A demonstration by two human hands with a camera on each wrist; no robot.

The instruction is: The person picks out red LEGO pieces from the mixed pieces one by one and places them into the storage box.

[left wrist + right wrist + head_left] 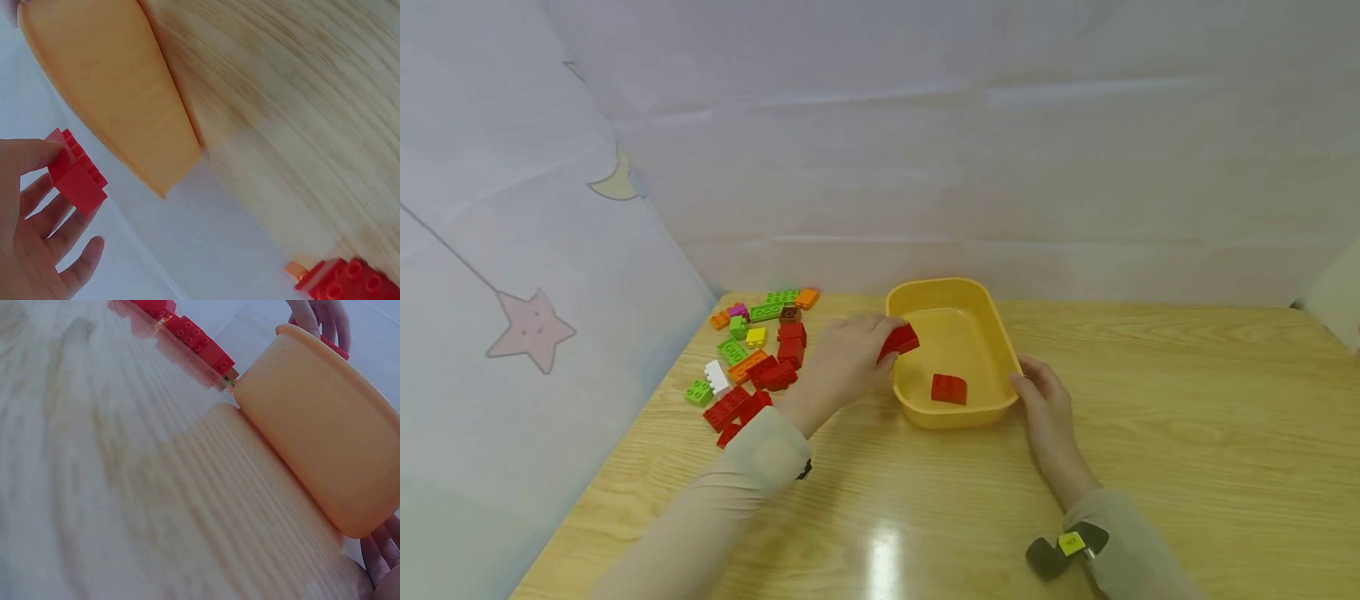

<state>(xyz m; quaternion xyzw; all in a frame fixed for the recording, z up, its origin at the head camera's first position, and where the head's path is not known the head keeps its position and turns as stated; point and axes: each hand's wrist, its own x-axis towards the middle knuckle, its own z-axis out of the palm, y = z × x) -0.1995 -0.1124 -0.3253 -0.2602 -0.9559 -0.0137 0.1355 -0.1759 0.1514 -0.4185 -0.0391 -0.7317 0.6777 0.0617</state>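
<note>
1. The wood-grain table (1187, 417) carries everything, with a pale sheet behind it.
2. The left arm, in a pale sleeve (700, 517), reaches forward and across to the right, wrist raised above the table.
3. The right arm, in a matching sleeve (1127, 542), angles forward and inward from the lower right; a dark device with a yellow label (1071, 544) sits at its wrist.
4. The yellow bin (955, 419) stands upright on the table between the hands.
5. Loose bricks (727, 409), mostly red and green with some orange, yellow and white, lie scattered left of the bin.
6. The left hand (850, 354) is partly closed, pinching a brick between thumb and fingers; its little finger stands away.
7. The right hand (1047, 408) is bent round the bin's near right corner, thumb at the rim and fingers along the outer wall, holding it.
8. The pinched red brick (904, 339) hangs at the bin's left rim.
9. Another red brick (949, 389) lies inside the bin, toward the near end.
</note>
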